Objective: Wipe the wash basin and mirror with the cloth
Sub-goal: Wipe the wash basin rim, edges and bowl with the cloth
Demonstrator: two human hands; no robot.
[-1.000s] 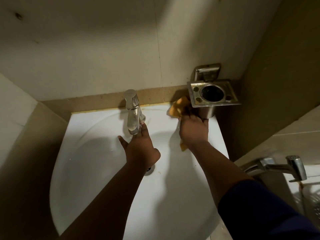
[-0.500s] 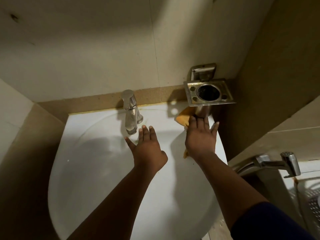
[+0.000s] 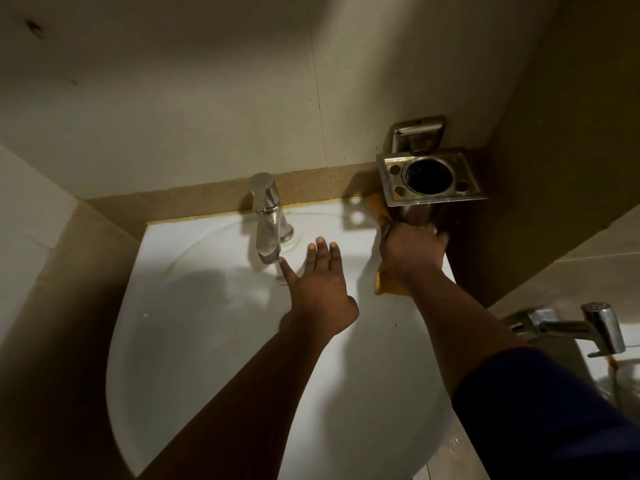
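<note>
the wash basin is white and rounded, set into a corner between pale tiled walls, with a brown tile strip running along its back edge. a chrome tap stands at the back of the basin, its spout pointing down toward the bowl.

the left hand reaches out over the bowl just right of the tap, palm down, fingers straight and spread a little, the thumb stretched toward the spout's tip. its grip is apart and holds nothing; whether the fingers touch the porcelain cannot be told.

the right hand is at the back right corner of the basin, directly under a metal tumbler holder fixed to the wall. its fingers curl down over the yellow cloth, the grip closed on it and pressing it against the basin rim. one end of the cloth shows below the wrist, another bit peeps out beside the holder's left edge. the fingertips are hidden in the shadow beneath the holder.

a dark blue sleeve covers the right upper arm. farther right, at the frame's edge, a second chrome tap juts out from the wall. the mirror is not in view.
</note>
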